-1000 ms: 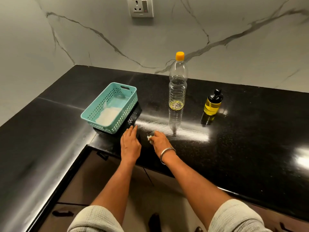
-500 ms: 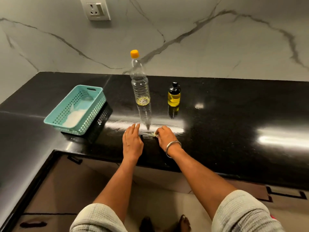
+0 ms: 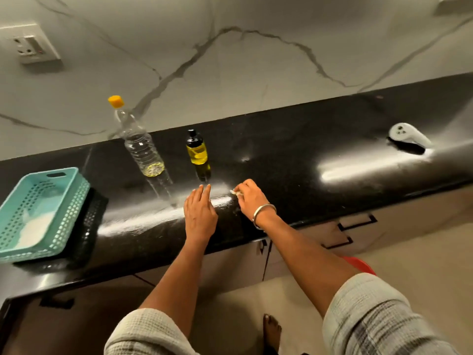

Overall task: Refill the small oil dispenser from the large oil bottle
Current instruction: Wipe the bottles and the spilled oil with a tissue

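Head view: the pour looks done, judging by the nearly empty bottle (image 3: pixel 139 144) and the capped, well-filled dispenser (image 3: pixel 196 149) standing just beside it on the table (image 3: pixel 294 160). Cleanup seems in hand; next the wipe should carry across the smear. The right hand (image 3: pixel 252 198) pinches a small pale scrap (image 3: pixel 234 192), perhaps tissue. The left hand (image 3: pixel 199 213) lies flat, fingers straight, grasping nothing.

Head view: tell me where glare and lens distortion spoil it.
Head view: bright glare streaks cross the glossy black countertop, one just past the left hand and right hand, another further right; the wide-angle lens leans the large oil bottle and small oil dispenser and slopes the counter edge.
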Available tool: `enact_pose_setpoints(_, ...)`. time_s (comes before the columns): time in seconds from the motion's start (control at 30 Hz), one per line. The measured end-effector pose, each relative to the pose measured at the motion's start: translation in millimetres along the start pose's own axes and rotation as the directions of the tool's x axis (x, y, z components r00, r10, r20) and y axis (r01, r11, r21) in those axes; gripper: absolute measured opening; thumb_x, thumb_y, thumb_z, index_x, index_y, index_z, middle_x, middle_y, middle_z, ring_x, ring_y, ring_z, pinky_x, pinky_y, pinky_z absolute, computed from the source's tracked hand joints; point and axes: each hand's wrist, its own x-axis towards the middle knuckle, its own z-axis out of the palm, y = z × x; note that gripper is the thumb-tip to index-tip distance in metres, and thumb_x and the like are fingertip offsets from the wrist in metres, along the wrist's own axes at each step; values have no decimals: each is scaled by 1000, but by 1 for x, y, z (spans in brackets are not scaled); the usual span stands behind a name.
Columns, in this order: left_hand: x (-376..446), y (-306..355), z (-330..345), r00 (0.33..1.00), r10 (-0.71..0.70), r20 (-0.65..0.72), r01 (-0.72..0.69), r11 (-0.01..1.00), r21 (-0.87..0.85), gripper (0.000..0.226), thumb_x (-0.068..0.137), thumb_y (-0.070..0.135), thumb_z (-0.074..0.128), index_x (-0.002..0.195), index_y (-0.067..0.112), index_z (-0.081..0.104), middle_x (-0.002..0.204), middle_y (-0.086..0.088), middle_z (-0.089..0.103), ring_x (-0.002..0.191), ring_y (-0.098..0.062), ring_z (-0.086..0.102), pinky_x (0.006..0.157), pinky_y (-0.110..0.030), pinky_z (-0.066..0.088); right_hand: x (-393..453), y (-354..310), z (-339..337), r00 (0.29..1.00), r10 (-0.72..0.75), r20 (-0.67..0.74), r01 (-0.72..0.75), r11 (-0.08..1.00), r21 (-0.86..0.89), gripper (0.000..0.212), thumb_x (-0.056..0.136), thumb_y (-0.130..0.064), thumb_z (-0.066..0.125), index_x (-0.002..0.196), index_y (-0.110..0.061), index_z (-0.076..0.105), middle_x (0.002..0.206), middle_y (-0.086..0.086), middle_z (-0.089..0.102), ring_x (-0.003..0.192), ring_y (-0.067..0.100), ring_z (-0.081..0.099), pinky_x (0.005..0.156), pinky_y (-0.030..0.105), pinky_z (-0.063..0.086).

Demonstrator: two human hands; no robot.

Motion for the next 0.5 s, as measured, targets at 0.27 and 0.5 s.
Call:
enact_pose_setpoints(0.27,-29,85,30,978,193,80,-188,980,-65,47,99,13,41,145,16,40,150,-8,41,142,-25,31,117,-41,23,-76,62,-60,980,170,-106,-170,985,13,24,92,-4,50,113,-5,61,117,10,51,102,23,58,94,25,43)
enact_pose_setpoints(0.5,-54,164,51,939,315,138,-299,946,-127,47,101,14,36,147,16,38,153,-7,36,144,-24,27,120,-41,18,-127,119,-111,933,280,-225,-279,960,36,23,89,-1,50,107,-2,64,114,15,52,97,29,59,92,33,46)
